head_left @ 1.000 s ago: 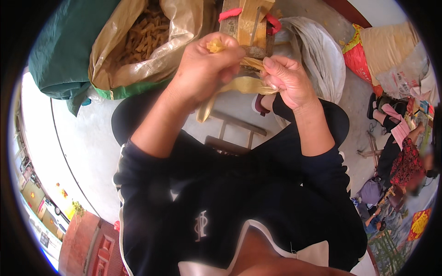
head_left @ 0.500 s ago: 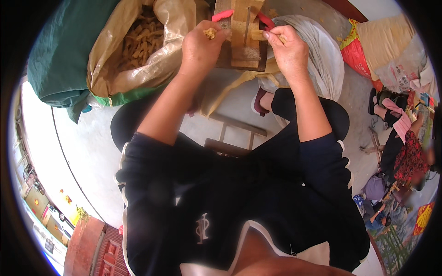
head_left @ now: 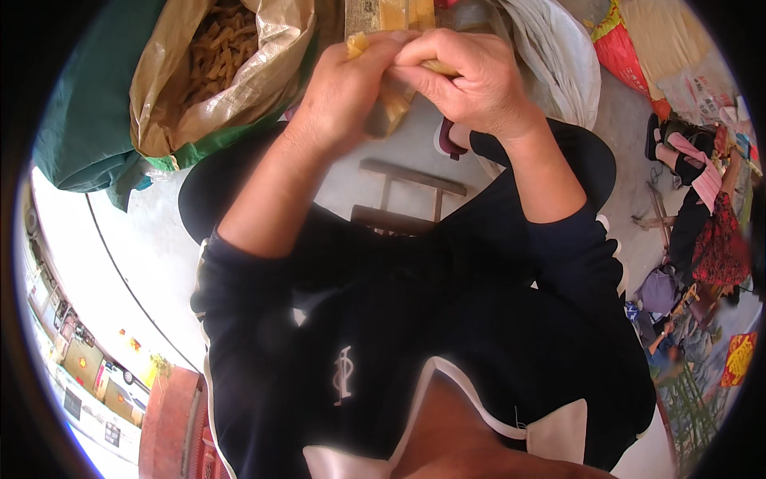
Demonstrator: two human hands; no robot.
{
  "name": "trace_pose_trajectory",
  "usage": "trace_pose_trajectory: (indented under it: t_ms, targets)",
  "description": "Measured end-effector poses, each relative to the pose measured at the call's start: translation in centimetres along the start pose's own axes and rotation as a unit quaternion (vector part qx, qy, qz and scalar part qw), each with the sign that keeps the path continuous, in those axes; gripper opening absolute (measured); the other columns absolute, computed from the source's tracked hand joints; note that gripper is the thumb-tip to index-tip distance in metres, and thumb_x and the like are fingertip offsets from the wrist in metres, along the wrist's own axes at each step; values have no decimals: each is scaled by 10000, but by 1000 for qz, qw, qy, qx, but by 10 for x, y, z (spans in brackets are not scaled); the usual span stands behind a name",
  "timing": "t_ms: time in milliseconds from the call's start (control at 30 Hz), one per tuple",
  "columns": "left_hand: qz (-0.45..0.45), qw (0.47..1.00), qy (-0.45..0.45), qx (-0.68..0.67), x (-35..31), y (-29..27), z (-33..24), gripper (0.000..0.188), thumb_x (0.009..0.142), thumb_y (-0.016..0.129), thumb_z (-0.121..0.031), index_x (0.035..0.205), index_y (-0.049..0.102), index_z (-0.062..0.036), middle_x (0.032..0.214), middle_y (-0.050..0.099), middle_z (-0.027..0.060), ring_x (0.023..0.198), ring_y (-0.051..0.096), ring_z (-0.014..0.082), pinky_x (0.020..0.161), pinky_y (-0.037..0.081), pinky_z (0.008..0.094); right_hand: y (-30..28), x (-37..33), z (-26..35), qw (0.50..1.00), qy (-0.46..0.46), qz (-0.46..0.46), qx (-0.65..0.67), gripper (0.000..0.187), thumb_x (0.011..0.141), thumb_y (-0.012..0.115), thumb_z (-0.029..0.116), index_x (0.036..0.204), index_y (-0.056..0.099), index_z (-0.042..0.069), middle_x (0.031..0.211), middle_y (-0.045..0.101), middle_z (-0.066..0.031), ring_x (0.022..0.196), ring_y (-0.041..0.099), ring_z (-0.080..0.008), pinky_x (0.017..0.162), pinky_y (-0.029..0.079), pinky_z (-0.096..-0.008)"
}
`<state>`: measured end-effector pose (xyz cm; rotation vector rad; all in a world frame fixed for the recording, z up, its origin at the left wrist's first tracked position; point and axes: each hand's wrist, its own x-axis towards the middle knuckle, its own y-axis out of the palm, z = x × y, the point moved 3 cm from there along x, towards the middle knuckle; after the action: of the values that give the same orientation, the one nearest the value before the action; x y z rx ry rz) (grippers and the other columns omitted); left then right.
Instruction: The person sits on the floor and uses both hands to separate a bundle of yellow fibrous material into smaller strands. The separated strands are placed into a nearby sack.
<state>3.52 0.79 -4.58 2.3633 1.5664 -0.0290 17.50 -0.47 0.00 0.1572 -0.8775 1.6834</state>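
Observation:
My left hand [head_left: 339, 100] is closed, with the end of a pale yellow strip [head_left: 357, 45] showing between thumb and fingers. My right hand [head_left: 475, 84] is closed beside it, its fingertips meeting the left ones. Another bit of yellow strip [head_left: 441, 68] shows in the right grip; whether both ends belong to one piece is hidden by the fingers. Just beyond the hands stands a wooden block [head_left: 392, 14], partly cut off by the top of the view. Below the joined hands hangs a yellowish band [head_left: 393, 110].
At the left an open tan sack [head_left: 163, 80] holds many brownish strips [head_left: 219, 49], with a dark green bag [head_left: 76, 104] beside it. A white sack [head_left: 562, 64] stands at the right. A low wooden stool [head_left: 411, 177] lies between my legs. Other people [head_left: 722, 239] sit far right.
My hands were apart on either side of the wooden block, the right holding a strip against its upright blade. Now they have come together, nearer to me and off the blade.

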Motion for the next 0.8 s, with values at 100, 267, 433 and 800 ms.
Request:
trace_pose_trajectory:
  t_ms: [100,267,433,800]
  targets:
    - [26,990,-138,8,-7,4,-9,245,942,506,-140,1130,602,-14,828,629,64,684,582,108,607,485,255,-4,1,0,1000,-10,18,24,116,789,735,70,794,623,40,626,622,-42,515,569,-128,475,425,-230]
    - [347,895,-281,-16,-33,39,-30,432,866,655,-423,830,664,7,518,516,19,441,420,63,416,302,207,-30,-2,-6,992,38,-110,51,124,839,700,111,763,643,31,535,572,-3,456,523,-63,435,403,-202]
    - [273,958,-83,29,-23,31,-60,607,881,568,-543,1096,650,18,531,486,-15,484,427,56,463,343,207,-30,-10,-13,980,166,-110,14,161,895,638,125,792,647,2,632,611,5,546,519,-59,517,421,-196]
    - [93,758,449,464,-13,7,-48,260,601,721,-123,823,626,-29,858,600,89,702,610,267,553,504,345,20,-43,-18,619,440,109,641,251,794,709,228,896,647,7,683,503,25,576,421,-52,481,301,-166]
